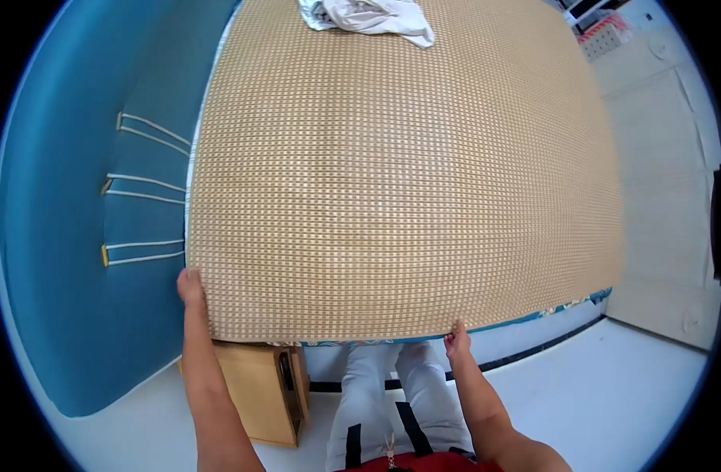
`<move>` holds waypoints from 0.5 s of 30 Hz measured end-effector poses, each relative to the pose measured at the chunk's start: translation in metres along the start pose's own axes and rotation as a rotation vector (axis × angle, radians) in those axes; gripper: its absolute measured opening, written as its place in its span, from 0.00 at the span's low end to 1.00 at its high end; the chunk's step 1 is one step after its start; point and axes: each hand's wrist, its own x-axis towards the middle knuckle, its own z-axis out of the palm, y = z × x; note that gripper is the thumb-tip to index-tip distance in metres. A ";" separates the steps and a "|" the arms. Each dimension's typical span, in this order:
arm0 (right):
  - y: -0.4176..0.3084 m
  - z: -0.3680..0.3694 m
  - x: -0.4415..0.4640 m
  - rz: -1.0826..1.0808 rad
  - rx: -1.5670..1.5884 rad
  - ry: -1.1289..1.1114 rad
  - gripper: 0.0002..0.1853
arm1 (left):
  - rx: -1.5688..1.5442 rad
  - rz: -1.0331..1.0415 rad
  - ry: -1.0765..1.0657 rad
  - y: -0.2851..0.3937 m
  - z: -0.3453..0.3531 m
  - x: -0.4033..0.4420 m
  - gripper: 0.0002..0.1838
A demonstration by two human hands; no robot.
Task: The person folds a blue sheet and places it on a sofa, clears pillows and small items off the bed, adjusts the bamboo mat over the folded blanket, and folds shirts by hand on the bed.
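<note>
A large woven tan mat [400, 181] covers the bed. At the mat's left edge, near its lower corner, my left hand [191, 287] grips the border, with the fingers partly hidden at the edge. My right hand [457, 340] pinches the mat's near edge, right of my legs, thumb on top. Beneath that edge shows a strip of blue patterned bedding [526, 318]. A crumpled white cloth [376, 17] lies on the far part of the mat.
Along the left stands a blue panel [69, 315] with white cord loops [146, 191]. A wooden cabinet [254, 389] is below the near left corner. Pale cabinets [659, 189] line the right, and a dotted box [600, 41] sits at the far right.
</note>
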 end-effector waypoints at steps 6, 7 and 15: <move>-0.007 -0.017 0.014 -0.138 -0.215 -0.068 0.10 | 0.102 0.232 0.039 -0.028 0.000 0.008 0.16; -0.005 -0.019 0.014 -0.168 -0.232 -0.068 0.09 | 0.175 0.225 0.062 -0.022 -0.002 0.001 0.18; -0.006 -0.005 -0.012 -0.181 -0.337 0.001 0.13 | 0.510 0.127 0.219 -0.006 0.001 -0.007 0.23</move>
